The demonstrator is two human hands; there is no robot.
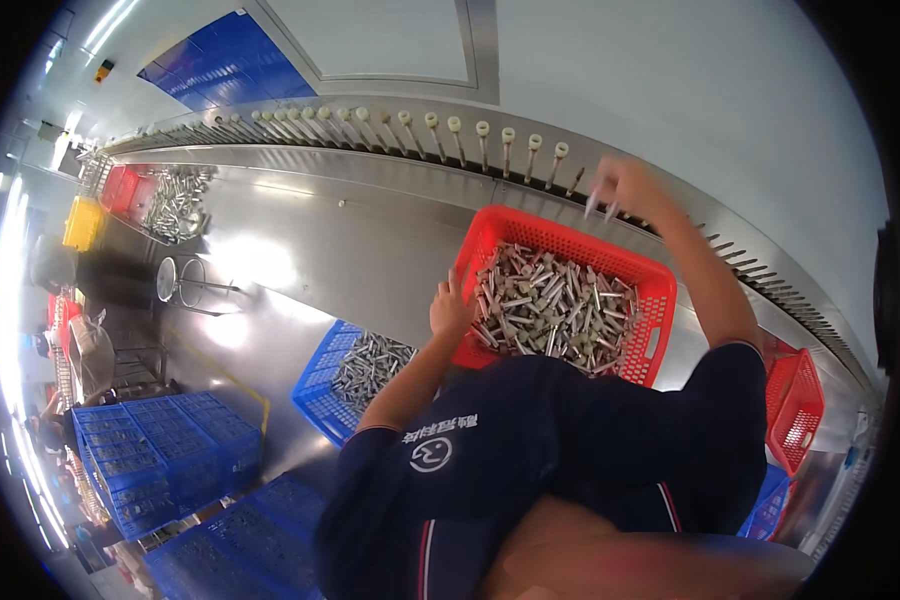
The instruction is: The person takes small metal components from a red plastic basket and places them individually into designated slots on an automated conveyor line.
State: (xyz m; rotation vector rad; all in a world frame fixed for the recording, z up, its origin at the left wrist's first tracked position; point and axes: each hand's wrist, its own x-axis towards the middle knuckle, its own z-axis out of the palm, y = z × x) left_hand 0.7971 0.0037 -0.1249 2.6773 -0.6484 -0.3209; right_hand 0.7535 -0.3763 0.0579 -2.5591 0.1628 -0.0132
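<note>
Listing left to right along the steel worktop (300, 250):

- Far left corner: a red basket (120, 188) and a heap of metal pins (178, 205); a yellow crate (83, 222) just beside them.
- Below the front edge: stacked blue crates (160, 450) on the floor; one blue basket (322, 385) holds more grey metal parts.
- Left hand (450, 310): rests on the near left rim of the large red basket (570, 240); fingers curled against the rim, steadying it, holding nothing else that shows.
- Basket contents: loose metal pins with pale caps (555, 305), piled deep.
- Back edge: a conveyor rail (390, 125) carrying upright pins in a row, filled up to the hand's position and empty pegs beyond.
- Right hand (620, 190): raised at the rail, pinching several pins between narrow fingers; blurred, so the count cannot be told.
- Far right: a second, smaller red basket (795, 405).

Step judged in hand: loading pins onto the rail. The next move likely calls for seating each pin on a free peg.
</note>
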